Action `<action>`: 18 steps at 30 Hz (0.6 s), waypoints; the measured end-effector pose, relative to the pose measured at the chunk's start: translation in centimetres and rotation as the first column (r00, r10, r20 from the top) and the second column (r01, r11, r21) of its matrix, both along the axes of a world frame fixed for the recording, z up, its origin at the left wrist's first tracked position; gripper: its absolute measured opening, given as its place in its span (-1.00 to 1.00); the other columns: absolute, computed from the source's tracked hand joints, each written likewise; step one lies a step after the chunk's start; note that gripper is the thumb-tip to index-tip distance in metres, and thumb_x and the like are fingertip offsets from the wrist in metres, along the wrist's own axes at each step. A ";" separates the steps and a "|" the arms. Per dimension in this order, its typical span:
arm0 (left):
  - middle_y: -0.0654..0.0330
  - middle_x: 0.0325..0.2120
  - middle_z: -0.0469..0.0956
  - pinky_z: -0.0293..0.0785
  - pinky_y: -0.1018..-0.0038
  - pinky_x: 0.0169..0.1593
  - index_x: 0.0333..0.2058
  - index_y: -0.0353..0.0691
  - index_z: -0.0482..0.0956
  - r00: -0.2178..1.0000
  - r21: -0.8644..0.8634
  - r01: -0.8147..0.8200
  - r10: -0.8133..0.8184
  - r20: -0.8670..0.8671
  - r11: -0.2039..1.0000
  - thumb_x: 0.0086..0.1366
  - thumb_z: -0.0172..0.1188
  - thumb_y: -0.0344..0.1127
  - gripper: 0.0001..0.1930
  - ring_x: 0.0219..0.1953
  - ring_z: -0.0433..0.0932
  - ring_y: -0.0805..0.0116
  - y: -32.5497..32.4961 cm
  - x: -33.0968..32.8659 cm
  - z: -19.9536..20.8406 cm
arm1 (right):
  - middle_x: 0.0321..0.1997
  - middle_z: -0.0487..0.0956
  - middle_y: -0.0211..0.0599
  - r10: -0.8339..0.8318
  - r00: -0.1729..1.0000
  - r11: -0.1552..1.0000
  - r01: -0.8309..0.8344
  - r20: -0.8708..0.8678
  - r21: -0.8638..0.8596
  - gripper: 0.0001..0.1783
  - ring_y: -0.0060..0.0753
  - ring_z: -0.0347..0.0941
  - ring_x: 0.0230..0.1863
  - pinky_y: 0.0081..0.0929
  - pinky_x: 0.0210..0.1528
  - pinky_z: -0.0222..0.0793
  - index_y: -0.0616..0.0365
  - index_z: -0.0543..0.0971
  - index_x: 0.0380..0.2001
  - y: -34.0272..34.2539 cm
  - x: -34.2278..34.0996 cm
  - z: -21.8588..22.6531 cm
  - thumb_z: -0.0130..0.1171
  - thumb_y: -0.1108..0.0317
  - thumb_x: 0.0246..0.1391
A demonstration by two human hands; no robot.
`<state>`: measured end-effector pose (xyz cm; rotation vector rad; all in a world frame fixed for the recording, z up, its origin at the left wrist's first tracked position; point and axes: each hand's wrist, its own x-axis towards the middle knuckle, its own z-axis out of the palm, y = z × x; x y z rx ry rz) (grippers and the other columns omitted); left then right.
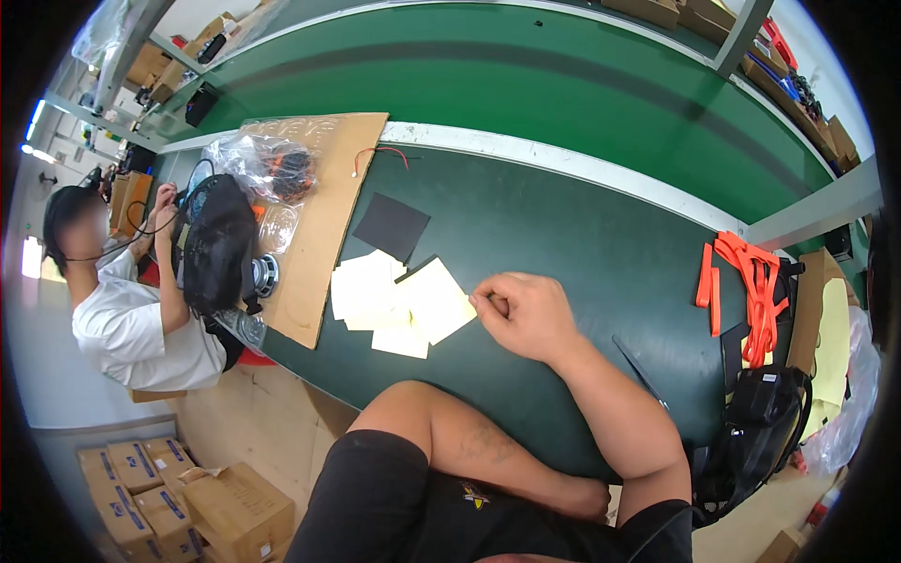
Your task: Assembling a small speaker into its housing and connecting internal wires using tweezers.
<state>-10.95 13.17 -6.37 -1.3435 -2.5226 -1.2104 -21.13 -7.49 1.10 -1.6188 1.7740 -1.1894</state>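
Observation:
My right hand (526, 314) is closed in a pinch at the right edge of a pale yellow sheet (439, 300). A black strip runs along that sheet's upper left edge. More pale yellow sheets (366, 289) lie overlapping to its left, and a black square sheet (391, 226) lies just beyond them. My left arm is folded across my body; the left hand (587, 497) rests low near my right elbow, its fingers not clearly visible. Right of my right forearm lies a pair of dark tweezers or a similar slim tool (641, 373).
Orange straps (754, 291) and a black bag (765, 413) crowd the green table's (554, 225) right end. At left, cardboard (328, 225) carries plastic packaging and a speaker (266, 275). A co-worker (141, 319) handles a black bag (218, 244) there. Cartons (239, 507) stand on the floor.

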 end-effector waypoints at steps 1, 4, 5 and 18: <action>0.07 -0.53 0.59 0.51 0.13 -0.32 -0.41 -0.11 0.60 1.000 -0.004 -0.001 0.001 -0.002 1.000 0.18 0.09 -0.24 -0.85 -0.40 0.60 0.01 0.2 0.0 -0.3 | -0.65 0.49 -0.35 -0.001 1.000 1.000 0.001 -0.006 -0.017 -0.86 -0.25 0.45 -0.62 -0.30 -0.56 0.32 0.05 0.59 -0.50 -0.2 -0.1 0.1 0.22 0.27 0.07; 0.06 -0.53 0.60 0.50 0.11 -0.34 -0.41 -0.12 0.60 0.998 0.087 -0.009 0.004 0.057 0.996 0.18 0.08 -0.24 -0.84 -0.40 0.60 -0.01 0.7 0.2 -0.6 | -0.65 0.50 -0.35 0.004 1.000 1.000 -0.004 0.006 0.019 -0.86 -0.25 0.46 -0.61 -0.29 -0.56 0.33 0.06 0.59 -0.50 0.1 0.1 0.0 0.22 0.28 0.06; 0.05 -0.53 0.60 0.50 0.11 -0.34 -0.41 -0.13 0.60 0.999 0.074 -0.011 0.007 0.047 0.997 0.18 0.08 -0.25 -0.85 -0.40 0.60 -0.02 0.5 0.1 -0.7 | -0.65 0.50 -0.35 0.003 1.000 1.000 -0.003 0.006 0.020 -0.86 -0.25 0.46 -0.61 -0.29 -0.56 0.33 0.06 0.59 -0.50 0.0 0.0 0.0 0.22 0.28 0.06; 0.02 -0.52 0.59 0.51 0.12 -0.33 -0.39 -0.15 0.60 0.997 0.111 -0.001 -0.007 0.071 0.994 0.18 0.08 -0.26 -0.84 -0.39 0.60 -0.04 0.7 0.1 -0.9 | -0.64 0.50 -0.35 0.006 1.000 1.000 -0.007 -0.018 -0.016 -0.85 -0.22 0.45 -0.63 -0.27 -0.57 0.31 0.05 0.58 -0.51 -0.1 -0.1 -0.1 0.21 0.27 0.07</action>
